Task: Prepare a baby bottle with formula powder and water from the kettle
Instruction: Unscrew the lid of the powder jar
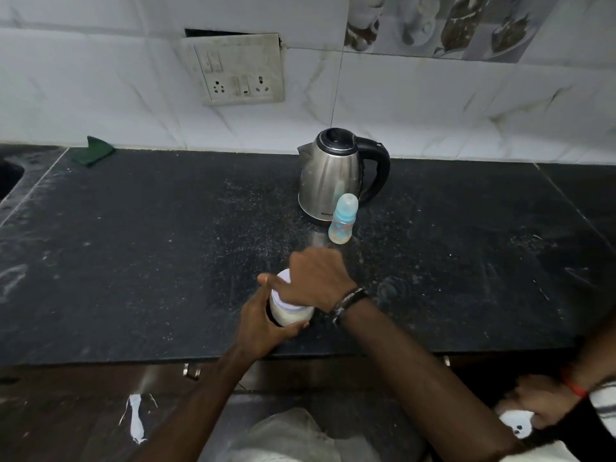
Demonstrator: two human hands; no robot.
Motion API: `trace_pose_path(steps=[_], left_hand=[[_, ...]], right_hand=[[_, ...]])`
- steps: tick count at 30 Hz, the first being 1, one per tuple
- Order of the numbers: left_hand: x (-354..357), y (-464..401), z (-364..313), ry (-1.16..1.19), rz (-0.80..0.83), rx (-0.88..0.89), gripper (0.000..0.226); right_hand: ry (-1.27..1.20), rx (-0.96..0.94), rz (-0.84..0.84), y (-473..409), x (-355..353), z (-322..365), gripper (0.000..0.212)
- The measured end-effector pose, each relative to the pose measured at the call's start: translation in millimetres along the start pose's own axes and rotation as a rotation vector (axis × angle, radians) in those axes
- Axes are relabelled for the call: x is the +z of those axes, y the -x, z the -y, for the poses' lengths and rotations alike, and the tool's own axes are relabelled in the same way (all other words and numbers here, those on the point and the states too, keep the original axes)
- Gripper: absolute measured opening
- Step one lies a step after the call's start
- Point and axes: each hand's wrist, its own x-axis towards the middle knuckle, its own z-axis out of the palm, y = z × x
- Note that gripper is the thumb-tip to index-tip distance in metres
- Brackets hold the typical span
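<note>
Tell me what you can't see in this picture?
- Jar lid: the right hand covers it, so open or closed is unclear.
- Jar contents: left hand wraps the side.
- Kettle water level: metal body and closed lid hide it.
- Bottle contents: too small and blurred.
- Sink: cut off by the left edge.

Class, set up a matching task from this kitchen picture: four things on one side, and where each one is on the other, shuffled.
Things:
1. kettle
2. baby bottle
3. jar
4. green cloth

Places:
A. held between both hands
B. far left, against the wall
C. at the back, handle to the right
D. just in front of the kettle

Pairs: 1-C, 2-D, 3-A, 4-B
</note>
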Motion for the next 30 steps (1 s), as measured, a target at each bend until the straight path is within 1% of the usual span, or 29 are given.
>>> trace_pose_path(steps=[2,4,6,8,11,16,18,20,21,23,25,27,28,29,30], left_hand=[[-1,-1,0,-0.040,0.014,-0.037,0.068],[0,-2,1,-0.061,0.022,-0.044,0.058],[0,-3,2,-0.062,0.027,-0.036,0.069],[0,-3,3,-0.053,0.021,-0.011,0.079],[0,-2,2,-0.018,0.005,-0.012,0.086],[2,-3,-3,-0.049,0.024,-0.043,0.069],[-1,-3,-3,-0.065,0.054,-0.032,0.066],[-4,-3,-2,-0.057,0.079,-0.026,0.070],[-4,-3,-1,-0.052,0.073,-0.015,0.074],[-4,-2,-1,-0.045,0.057,-0.003,0.072],[-4,-2,-3,-0.059,0.045,-0.001,0.070],[-3,-5,0,-0.058,0.051,-0.016,0.071],[-2,-6,4,-0.061,0.048,-0.006,0.070],[-1,-6,6,-0.059,0.045,0.000,0.069],[-1,-7,8,-0.059,0.042,-0.004,0.070]], right_hand=[[0.120,-0.042,0.049,3,4,14,0.068],[0.212,-0.073,0.075,1,11,23,0.053],[0.228,-0.095,0.079,1,14,24,0.043],[0.181,-0.125,0.070,1,13,19,0.044],[0.148,-0.189,0.056,1,11,9,0.047],[0.157,-0.260,0.058,3,9,7,0.043],[0.226,-0.316,0.061,4,8,3,0.043],[0.305,-0.391,0.099,6,7,-1,0.052],[0.304,-0.430,0.127,7,6,-3,0.055],[0.263,-0.496,0.189,6,4,-5,0.058],[0.179,-0.536,0.249,4,-1,-5,0.056],[-0.001,-0.487,0.263,2,-6,0,0.048],[-0.050,-0.426,0.229,1,-9,3,0.046],[-0.019,-0.343,0.169,0,-11,7,0.047],[0.079,-0.257,0.106,0,-12,11,0.052]])
